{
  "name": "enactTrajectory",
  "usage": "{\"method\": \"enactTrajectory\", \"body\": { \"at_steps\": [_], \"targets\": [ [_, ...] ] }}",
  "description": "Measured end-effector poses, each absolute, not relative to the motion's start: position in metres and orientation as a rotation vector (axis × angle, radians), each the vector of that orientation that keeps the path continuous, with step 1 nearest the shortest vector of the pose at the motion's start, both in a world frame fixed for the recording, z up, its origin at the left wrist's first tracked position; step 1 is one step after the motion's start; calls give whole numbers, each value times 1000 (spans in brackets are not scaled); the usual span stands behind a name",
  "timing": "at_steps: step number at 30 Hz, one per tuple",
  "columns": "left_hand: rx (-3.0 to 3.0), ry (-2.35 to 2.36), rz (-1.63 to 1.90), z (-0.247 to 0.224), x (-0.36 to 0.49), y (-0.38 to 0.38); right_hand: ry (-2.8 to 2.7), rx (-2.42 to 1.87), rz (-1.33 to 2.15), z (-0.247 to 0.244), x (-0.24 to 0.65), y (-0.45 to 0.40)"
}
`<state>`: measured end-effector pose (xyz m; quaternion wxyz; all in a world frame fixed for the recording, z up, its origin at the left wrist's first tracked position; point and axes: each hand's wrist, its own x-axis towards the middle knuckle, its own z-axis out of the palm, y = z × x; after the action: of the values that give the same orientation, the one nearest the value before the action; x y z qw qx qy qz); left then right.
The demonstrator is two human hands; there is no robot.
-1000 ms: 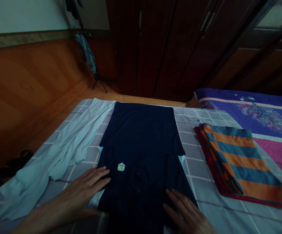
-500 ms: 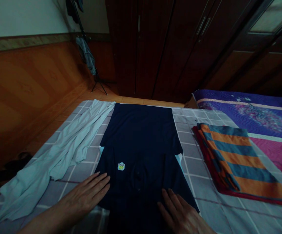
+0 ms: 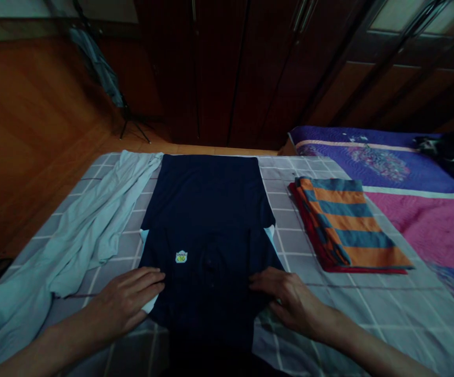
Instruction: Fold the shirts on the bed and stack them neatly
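Observation:
A dark navy polo shirt point(image 3: 211, 193) lies spread on the bed, its lower part folded up over itself and light blue trim showing at both sides. A small tennis badge point(image 3: 181, 256) sits on its chest, upside down from here. My left hand point(image 3: 132, 296) is closed on the shirt's left edge, fingers on top and light blue trim showing by the thumb. At the right edge my right hand point(image 3: 285, 296) pinches the cloth, fingers bent over it and thumb low.
A crumpled pale shirt point(image 3: 81, 230) lies along the bed's left side. To the right rests a folded orange and blue striped cloth point(image 3: 352, 225) on a dark red one point(image 3: 317, 246). Beyond are a purple and pink bed point(image 3: 407, 209), a wardrobe point(image 3: 219, 78) and a clothes stand point(image 3: 124, 112).
My hands have gone from lying flat on the shirt to gripping its two side edges. The right hand has moved up and outward. The camera view has shifted.

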<state>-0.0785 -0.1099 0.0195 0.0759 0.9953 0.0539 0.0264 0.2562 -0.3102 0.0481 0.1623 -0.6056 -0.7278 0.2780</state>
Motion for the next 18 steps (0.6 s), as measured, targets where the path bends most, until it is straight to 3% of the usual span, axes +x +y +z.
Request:
{"method": "enactTrajectory", "body": {
  "at_steps": [7, 14, 18],
  "targets": [
    [2835, 241, 35, 19, -81, -102, -1538, -1883, 1013, 40, 264, -304],
    [2879, 155, 41, 17, -79, -103, -2224, -1849, 712, 47, 250, -308],
    [2723, 230, 13, 34, -72, -97, -2278, -1782, 921, 68, 254, -297]
  ]
}}
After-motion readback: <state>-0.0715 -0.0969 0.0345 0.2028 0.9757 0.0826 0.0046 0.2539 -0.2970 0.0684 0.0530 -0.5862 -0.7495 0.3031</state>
